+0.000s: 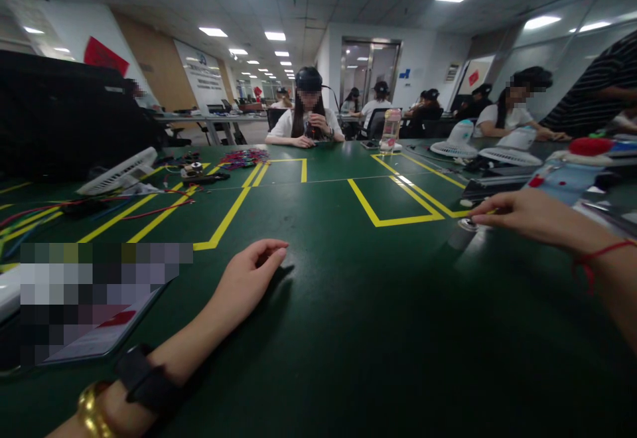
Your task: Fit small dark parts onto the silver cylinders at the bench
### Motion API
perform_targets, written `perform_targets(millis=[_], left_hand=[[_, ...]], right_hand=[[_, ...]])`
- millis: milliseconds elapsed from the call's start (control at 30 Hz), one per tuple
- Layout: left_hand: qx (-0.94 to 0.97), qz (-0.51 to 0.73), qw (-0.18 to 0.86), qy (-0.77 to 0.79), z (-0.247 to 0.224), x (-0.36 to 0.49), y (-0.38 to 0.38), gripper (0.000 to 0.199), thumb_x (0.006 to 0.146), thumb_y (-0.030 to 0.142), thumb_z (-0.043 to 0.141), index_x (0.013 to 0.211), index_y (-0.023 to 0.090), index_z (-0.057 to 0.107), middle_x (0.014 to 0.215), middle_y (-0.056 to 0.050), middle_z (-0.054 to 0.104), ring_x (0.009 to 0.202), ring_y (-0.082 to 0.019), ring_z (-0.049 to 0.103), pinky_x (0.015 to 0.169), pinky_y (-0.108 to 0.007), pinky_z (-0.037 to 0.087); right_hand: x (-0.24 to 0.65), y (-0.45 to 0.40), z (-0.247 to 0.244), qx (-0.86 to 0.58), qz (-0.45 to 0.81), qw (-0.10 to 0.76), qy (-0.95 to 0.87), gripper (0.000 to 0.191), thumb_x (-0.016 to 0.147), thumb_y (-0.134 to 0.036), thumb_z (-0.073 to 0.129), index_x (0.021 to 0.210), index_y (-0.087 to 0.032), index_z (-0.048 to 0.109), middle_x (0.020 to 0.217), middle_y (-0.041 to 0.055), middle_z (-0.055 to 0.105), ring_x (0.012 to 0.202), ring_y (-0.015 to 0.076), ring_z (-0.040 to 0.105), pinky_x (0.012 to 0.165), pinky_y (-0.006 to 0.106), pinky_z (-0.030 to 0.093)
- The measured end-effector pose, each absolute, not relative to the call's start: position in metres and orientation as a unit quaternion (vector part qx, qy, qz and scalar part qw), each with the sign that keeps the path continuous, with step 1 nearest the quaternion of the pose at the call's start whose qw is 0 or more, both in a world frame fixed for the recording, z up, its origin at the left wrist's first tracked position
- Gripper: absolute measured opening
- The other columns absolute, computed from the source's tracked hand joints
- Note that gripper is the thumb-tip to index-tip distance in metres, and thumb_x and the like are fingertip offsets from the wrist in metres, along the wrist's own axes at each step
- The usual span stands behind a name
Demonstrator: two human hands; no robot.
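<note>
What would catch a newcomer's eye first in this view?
Probably the bright yellow tape outlines across the dark green table. Next, the two bare hands: the left hand near the middle, a gold bangle further up that arm, and the right hand with fingertips at a small metallic object. Across the table sits a person in a black headset.

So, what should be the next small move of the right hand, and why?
Perhaps the right hand should secure its fingers on the small shiny object before any lift: they are at its top, but whether they grip it is unclear. The left hand appears empty.
</note>
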State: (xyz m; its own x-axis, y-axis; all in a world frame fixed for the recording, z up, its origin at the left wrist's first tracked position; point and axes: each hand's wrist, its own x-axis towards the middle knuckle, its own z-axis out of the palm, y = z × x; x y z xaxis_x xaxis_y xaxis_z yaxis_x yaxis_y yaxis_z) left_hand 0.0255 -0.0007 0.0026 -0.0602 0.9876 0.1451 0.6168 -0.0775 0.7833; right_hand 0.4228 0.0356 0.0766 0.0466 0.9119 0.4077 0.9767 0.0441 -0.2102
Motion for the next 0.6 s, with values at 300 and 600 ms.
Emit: perform_targets(millis=[300, 600], left_hand=[[0.643, 0.371, 0.266, 0.615, 0.0, 0.024, 0.0, 0.037, 0.081, 0.045, 0.048, 0.104, 0.021, 0.063, 0.091, -0.004, 0.066, 0.08, -0.02, 0.06, 0.07, -0.032, 0.043], [0.646, 0.371, 0.265, 0.612, -0.002, 0.024, 0.001, 0.037, 0.081, 0.046, 0.047, 0.104, 0.021, 0.062, 0.091, -0.004, 0.066, 0.082, -0.021, 0.059, 0.072, -0.033, 0.043]], right_hand=[[0.463, 0.053, 0.084, -0.719, 0.046, 0.104, -0.686, 0.04, 0.071, -0.051, 0.059, 0.091, -0.019, 0.071, 0.091, 0.0123, 0.068, 0.076, 0.0204, 0.06, 0.066, 0.031, 0.04], [0.466, 0.055, 0.078, -0.707, 0.077, 0.124, -0.692, 0.036, 0.068, -0.044, 0.064, 0.097, -0.023, 0.07, 0.098, 0.0086, 0.067, 0.081, 0.0189, 0.061, 0.071, 0.03, 0.043]])
